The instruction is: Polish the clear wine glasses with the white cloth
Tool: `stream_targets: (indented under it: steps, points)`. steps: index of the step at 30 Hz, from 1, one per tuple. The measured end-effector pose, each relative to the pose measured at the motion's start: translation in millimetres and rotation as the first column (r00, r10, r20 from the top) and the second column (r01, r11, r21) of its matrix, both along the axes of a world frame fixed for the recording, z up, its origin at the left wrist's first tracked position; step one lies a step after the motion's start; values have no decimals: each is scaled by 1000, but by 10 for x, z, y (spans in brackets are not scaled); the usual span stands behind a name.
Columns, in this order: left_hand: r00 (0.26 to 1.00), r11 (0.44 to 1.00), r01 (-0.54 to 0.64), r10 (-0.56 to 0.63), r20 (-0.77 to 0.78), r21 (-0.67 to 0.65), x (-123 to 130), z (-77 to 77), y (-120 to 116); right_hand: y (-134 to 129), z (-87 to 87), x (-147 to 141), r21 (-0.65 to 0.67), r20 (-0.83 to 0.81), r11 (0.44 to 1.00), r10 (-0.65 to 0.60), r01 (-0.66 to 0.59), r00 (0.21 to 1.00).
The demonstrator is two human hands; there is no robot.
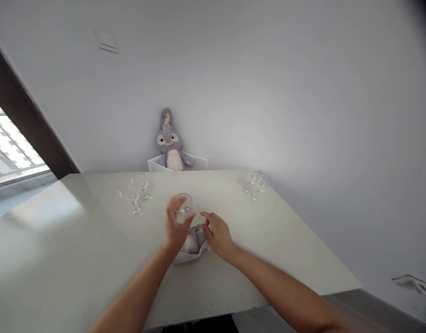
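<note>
A clear stemmed glass (183, 204) is in front of me near the middle of the table. My left hand (176, 226) curves beside it, thumb and fingers spread apart, the fingers at the bowl's left side; firm contact cannot be made out. My right hand (218, 233) is bent to the right of the glass, its thumb and index finger apart, the thumb at the edge of a crumpled pale cloth (190, 249). That cloth lies on the tabletop between my wrists, partly hidden by my left hand. The lower part of the glass is hard to see behind my thumb.
Clear stemmed glasses (138, 210) stand on the left of the pale table (95, 259). Two more glasses (260, 184) are near the back right edge. Behind the table, a grey plush toy (174, 158) sits in a white perforated basket (199, 163) against the wall.
</note>
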State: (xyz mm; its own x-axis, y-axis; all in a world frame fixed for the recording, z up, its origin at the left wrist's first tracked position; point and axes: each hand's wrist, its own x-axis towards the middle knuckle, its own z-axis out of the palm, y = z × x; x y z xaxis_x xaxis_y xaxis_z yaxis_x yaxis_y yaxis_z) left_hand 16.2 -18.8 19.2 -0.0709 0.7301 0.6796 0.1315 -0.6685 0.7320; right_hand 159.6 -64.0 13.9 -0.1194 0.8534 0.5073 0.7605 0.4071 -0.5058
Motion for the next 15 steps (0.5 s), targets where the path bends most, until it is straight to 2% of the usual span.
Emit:
stream_targets:
  steps: [3,6,8,11,15]
  points:
    - [967,960,249,-254,-20,-129,190,-111,-139,88,-95,33,-185,-75,983,-8,-6,997]
    - [934,912,340,-355,-29,-230,276,-126,-222,158,-179,65,-254,-79,967,-12,-8,997]
    - [943,910,308,-330,-37,-277,261,-105,-218,244,-201,142,-277,-74,959,-73,50,995]
    - [967,909,238,-254,-4,-343,191,-107,-128,461,-192,391,-340,-56,914,-254,221,965]
    - [981,848,192,-151,123,-494,134,-197,34,807,-177,856,-409,-32,832,-423,374,906]
